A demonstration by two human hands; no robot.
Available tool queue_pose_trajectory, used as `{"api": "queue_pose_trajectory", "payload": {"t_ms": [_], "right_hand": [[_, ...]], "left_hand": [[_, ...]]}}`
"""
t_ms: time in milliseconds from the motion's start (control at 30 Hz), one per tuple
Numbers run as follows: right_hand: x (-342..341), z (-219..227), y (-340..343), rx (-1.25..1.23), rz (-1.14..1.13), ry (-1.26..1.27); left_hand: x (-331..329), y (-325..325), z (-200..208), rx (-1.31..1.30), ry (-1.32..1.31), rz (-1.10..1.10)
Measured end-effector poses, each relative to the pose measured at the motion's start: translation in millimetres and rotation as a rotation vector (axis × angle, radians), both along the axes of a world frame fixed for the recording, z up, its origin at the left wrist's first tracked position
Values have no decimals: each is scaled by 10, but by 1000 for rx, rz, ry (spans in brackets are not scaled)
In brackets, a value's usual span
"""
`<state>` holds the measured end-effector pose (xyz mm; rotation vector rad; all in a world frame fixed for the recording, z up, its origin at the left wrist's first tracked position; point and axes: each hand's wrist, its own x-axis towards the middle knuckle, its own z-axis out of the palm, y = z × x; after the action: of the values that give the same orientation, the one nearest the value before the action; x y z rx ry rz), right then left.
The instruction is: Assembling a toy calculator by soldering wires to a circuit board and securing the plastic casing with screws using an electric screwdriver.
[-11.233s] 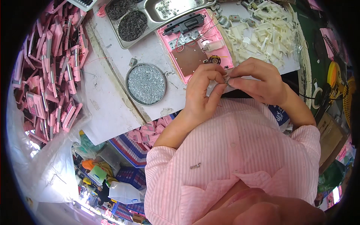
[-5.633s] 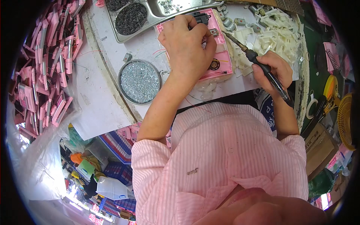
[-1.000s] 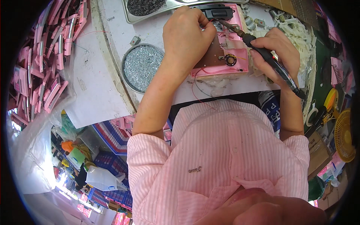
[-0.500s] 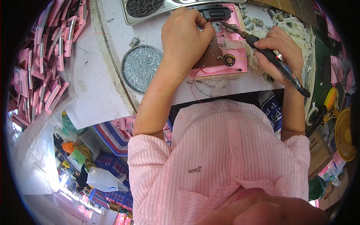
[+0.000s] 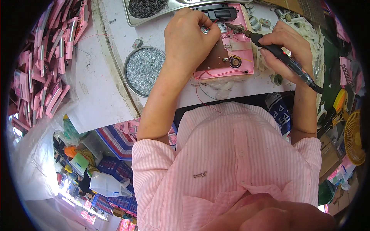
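Note:
My left hand [image 5: 189, 42] is closed in a pinch over a pink plastic casing [image 5: 248, 63], with a thin red wire [image 5: 211, 27] at the fingertips. In my right hand [image 5: 296, 48] is a soldering iron [image 5: 276, 51] with a black handle, its tip pointing left, close to the left fingertips. Whether the tip touches metal cannot be made out. A brown board [image 5: 214, 57], a small round speaker [image 5: 235, 61] and a black plastic part [image 5: 223, 14] sit on the casing. Loose red and green wires hang off its near edge.
Left of the casing stands a round dish [image 5: 144, 71] of small silver metal pieces. A metal tray [image 5: 135, 21] with dark springs is behind it. Pink casings [image 5: 58, 57] pile up at far left. Small motors [image 5: 264, 22] and white plastic parts [image 5: 308, 42] lie at right.
The right hand and the soldering iron's handle have shifted slightly to the right. The tip has moved a little left, and the left hand has barely moved.

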<state>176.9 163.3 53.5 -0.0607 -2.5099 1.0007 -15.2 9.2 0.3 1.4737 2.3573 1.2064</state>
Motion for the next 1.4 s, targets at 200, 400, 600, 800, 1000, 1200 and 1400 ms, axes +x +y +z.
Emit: {"api": "queue_pose_trajectory", "payload": {"t_ms": [200, 400, 600, 800, 1000, 1200, 1400], "right_hand": [[-60, -2, -12, -5, -7, -36], [-97, 10, -11, -15, 1, -38], [-96, -1, -8, -4, 0, -19], [-16, 39, 0, 16, 0, -20], [232, 29, 18, -35, -31, 46], [379, 11, 8, -68, -93, 82], [536, 18, 59, -69, -140, 123]], "left_hand": [[6, 3, -26, 17, -2, 16], [3, 9, -42, 32, -5, 14], [14, 6, -27, 25, -10, 20], [24, 8, -35, 29, 1, 33], [25, 18, -29, 32, 11, 34], [29, -3, 53, -22, -4, 39], [106, -80, 192, 50, 96, 23]]}}
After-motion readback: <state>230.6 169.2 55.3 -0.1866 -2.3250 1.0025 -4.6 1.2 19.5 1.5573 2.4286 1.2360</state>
